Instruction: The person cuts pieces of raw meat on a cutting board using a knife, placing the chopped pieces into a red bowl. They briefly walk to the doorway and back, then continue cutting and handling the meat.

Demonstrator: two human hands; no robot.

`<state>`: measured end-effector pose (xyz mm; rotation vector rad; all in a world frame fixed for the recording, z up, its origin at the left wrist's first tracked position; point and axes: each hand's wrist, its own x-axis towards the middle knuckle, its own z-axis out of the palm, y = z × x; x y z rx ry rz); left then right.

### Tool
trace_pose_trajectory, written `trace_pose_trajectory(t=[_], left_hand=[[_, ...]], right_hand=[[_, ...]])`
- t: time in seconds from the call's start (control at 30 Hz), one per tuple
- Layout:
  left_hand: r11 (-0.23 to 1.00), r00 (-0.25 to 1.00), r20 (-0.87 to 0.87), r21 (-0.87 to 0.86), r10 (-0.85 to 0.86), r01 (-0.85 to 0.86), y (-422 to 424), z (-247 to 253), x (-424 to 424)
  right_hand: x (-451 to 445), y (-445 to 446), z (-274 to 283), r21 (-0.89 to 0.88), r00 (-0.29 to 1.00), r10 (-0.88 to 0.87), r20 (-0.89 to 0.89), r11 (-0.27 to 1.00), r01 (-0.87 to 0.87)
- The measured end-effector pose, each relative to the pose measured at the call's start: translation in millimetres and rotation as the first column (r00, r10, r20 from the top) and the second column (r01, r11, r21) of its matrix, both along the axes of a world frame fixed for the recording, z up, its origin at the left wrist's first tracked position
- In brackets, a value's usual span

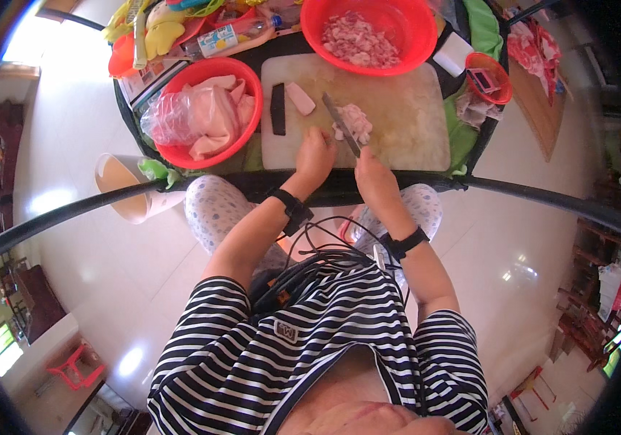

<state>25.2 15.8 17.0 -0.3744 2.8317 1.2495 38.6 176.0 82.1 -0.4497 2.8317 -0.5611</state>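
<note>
My right hand [377,173] grips the handle of a kitchen knife [342,124], its blade angled up and left across the cutting board [414,119]. A small heap of diced pale pink meat or fat [355,123] lies against the blade's right side. My left hand [316,156] rests at the board's near edge, left of the knife, fingers curled; whether they hold anything is hidden. Beyond it lies a pale pink slab of meat or fat [300,99], beside the board's dark handle slot [278,110].
At left, a red basin [259,103] holds large pale pieces and a plastic bag [169,117]. A red basin [424,32] of chopped meat overlaps the board's far edge. A bottle [234,37], a white box [453,54] and a small red bowl [500,89] surround it. Black cables [316,261] cross my lap.
</note>
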Motion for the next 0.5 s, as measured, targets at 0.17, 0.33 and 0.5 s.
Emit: trace_pose_trajectory(t=[0.17, 0.33, 0.5], left_hand=[[0.995, 0.993, -0.076, 0.010, -0.094, 0.095, 2.3, 21.2, -10.8], [0.989, 0.997, -0.011, -0.131, -0.073, 0.071, 3.5, 5.7, -14.7], [0.999, 0.996, 0.079, -0.034, 0.028, -0.025, -9.3, -2.4, -16.1]], right_hand=[[-1.3, 4.9, -3.4, -0.041, 1.000, -0.009, 0.016, 0.999, 0.009], [0.0, 4.6, 9.4, -0.052, 0.991, -0.078, 0.109, 0.995, 0.084], [5.2, 11.3, 9.8, -0.040, 0.998, -0.062, 0.016, 0.997, 0.063]])
